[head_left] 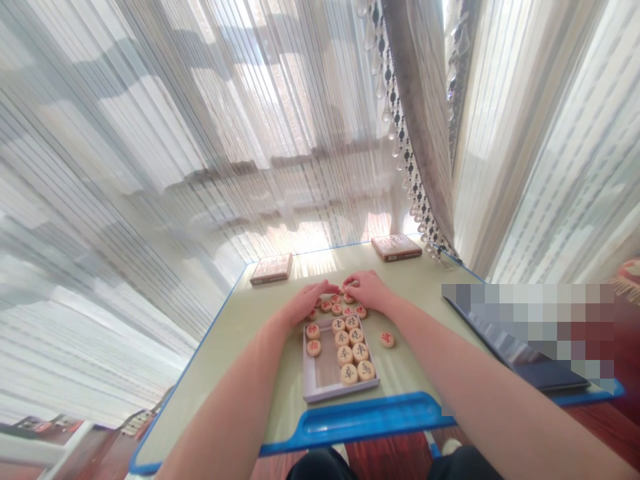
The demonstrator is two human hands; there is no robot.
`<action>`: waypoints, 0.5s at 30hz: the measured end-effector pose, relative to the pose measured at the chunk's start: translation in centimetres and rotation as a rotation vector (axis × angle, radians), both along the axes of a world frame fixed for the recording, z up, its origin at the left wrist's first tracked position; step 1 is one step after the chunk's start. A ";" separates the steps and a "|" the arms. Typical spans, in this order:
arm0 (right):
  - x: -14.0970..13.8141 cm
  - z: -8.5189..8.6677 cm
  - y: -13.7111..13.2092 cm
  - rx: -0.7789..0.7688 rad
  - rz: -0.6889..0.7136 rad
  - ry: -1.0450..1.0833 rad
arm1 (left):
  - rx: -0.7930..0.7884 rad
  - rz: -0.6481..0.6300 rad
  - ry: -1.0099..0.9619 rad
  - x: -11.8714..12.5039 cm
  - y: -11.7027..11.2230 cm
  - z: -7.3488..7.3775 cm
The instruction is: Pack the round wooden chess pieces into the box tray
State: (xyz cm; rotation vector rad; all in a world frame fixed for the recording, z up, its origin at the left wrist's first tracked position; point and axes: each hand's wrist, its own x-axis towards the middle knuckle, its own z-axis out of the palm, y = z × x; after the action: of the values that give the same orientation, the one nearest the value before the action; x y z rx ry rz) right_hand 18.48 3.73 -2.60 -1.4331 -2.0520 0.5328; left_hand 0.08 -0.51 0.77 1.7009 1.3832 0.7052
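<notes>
A shallow open box (310, 380) lies on the table before me. Black-marked Chinese chess pieces (345, 355) fill two columns on its right side, and two red-marked pieces (313, 348) sit at its upper left. Just beyond the box is a loose cluster of red-marked pieces (337, 309). My left hand (309, 300) rests at the cluster's left edge, fingers stretched out and partly covering some pieces. On the far right side of the cluster, my right hand (369, 290) has its fingers curled onto a Chinese chess piece (343, 289), mostly hidden by the fingertips. A single red-marked piece (387, 339) lies right of the box.
Two flat boxes stand at the table's far side, one at left (271, 268) and one at right (397, 246). A dark, partly pixelated flat object (555, 377) lies at the right. The table has a blue rim with a tray groove (370, 419). Curtains (225, 133) hang behind.
</notes>
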 end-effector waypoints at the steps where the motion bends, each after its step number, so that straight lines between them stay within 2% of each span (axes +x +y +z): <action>1: 0.0 0.0 0.0 -0.017 -0.003 0.033 | 0.004 0.004 0.001 0.0 0.0 0.0; 8: 0.2 0.5 -0.1 -0.111 0.019 0.236 | 0.017 0.034 0.009 0.2 0.0 -0.1; 15: 0.3 0.2 0.0 -0.062 0.033 0.161 | 0.017 0.081 0.055 0.0 0.4 -0.5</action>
State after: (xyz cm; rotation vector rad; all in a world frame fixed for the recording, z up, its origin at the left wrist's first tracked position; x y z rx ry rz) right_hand 18.82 3.70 -2.36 -1.3476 -1.9491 0.7081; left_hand 0.08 -0.10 0.24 1.6966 1.4950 0.7221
